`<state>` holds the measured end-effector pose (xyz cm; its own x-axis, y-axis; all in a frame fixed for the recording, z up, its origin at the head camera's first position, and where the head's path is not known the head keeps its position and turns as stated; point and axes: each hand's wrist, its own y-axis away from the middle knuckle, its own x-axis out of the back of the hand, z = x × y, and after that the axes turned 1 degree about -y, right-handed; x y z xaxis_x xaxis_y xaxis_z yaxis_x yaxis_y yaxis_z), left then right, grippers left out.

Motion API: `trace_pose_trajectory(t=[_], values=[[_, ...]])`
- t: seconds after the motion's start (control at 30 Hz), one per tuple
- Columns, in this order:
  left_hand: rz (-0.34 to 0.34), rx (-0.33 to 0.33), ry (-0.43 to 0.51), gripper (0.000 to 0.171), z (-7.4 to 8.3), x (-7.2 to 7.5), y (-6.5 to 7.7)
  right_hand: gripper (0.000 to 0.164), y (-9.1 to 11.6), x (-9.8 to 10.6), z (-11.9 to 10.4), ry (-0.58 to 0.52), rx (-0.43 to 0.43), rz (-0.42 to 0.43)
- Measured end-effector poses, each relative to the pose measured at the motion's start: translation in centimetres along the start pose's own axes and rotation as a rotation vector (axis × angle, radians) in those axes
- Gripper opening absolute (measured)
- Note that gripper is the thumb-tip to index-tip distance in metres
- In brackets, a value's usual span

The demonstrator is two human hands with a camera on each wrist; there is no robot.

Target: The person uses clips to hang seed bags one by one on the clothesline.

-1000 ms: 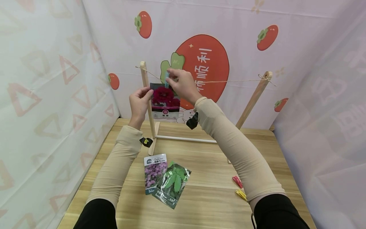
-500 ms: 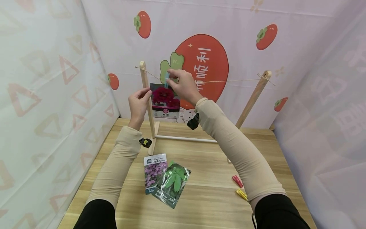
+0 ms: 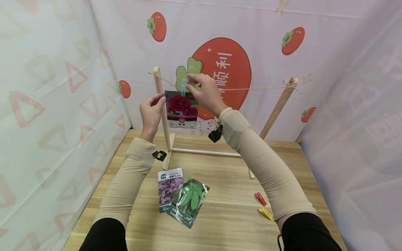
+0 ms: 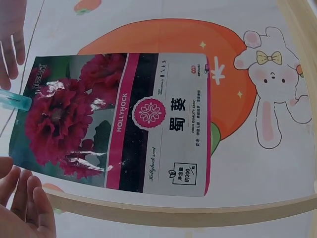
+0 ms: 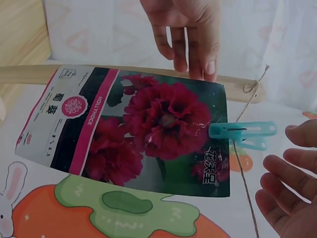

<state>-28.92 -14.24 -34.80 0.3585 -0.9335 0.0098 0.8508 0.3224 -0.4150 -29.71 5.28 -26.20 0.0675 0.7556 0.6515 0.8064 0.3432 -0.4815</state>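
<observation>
A hollyhock seed packet [image 3: 181,113] with dark red flowers hangs from the string by a light blue clothespin [image 5: 242,131] on its top edge. With thumb and fingers my left hand [image 3: 151,112] pinches the packet's upper left corner beside the wooden post; the fingertips' exact hold is partly hidden. Just right of the clothespin is my right hand [image 3: 205,91]. In the right wrist view its fingers [image 5: 282,191] are parted and a small gap separates them from the clothespin.
The string [image 3: 251,89] runs between the left post [image 3: 163,111] and right post [image 3: 279,108] of a wooden stand. Two more seed packets, purple-flowered [image 3: 169,190] and green-leaved [image 3: 190,202], overlap on the table. Red [image 3: 260,198] and yellow [image 3: 265,213] clothespins lie at right.
My right hand has let go of the blue clothespin and moved slightly right. The clothespin stays on the packet and string. My left hand has shifted very slightly.
</observation>
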Motion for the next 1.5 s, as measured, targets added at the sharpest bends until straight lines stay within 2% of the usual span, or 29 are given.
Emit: trace_pose_trajectory(t=[0.3, 0.43, 0.63, 0.77, 0.93, 1.1, 1.23, 1.5], values=[[0.002, -0.006, -0.016, 0.026, 1.3, 0.0, 0.0, 0.037, 0.4, 0.4, 0.2, 0.020, 0.011, 0.010], [-0.012, -0.014, -0.046, 0.025, 2.6, 0.0, 0.6, 0.037, 0.7, 0.5, 0.2, 0.019, 0.015, 0.009], [-0.079, -0.063, -0.074, 0.028, 5.3, 0.2, 2.1, 0.036, 1.5, 0.7, 0.6, -0.047, 0.038, 0.052], [-0.122, -0.085, -0.106, 0.029, 5.7, 0.3, 2.7, 0.036, 2.3, 1.0, 0.9, -0.090, 0.035, 0.084], [-0.165, -0.090, -0.119, 0.030, 5.9, 0.5, 3.2, 0.038, 3.2, 1.3, 1.4, -0.085, 0.057, 0.083], [-0.191, -0.095, -0.151, 0.031, 5.7, 0.8, 3.7, 0.040, 4.4, 1.5, 2.1, -0.038, 0.101, 0.071], [-0.211, -0.074, -0.174, 0.034, 5.2, 1.0, 4.0, 0.042, 5.5, 1.4, 2.5, 0.004, 0.147, 0.070], [-0.258, -0.020, -0.123, 0.037, 1.5, 1.6, 3.9, 0.046, 7.8, 1.2, 3.2, 0.077, 0.193, 0.062]])
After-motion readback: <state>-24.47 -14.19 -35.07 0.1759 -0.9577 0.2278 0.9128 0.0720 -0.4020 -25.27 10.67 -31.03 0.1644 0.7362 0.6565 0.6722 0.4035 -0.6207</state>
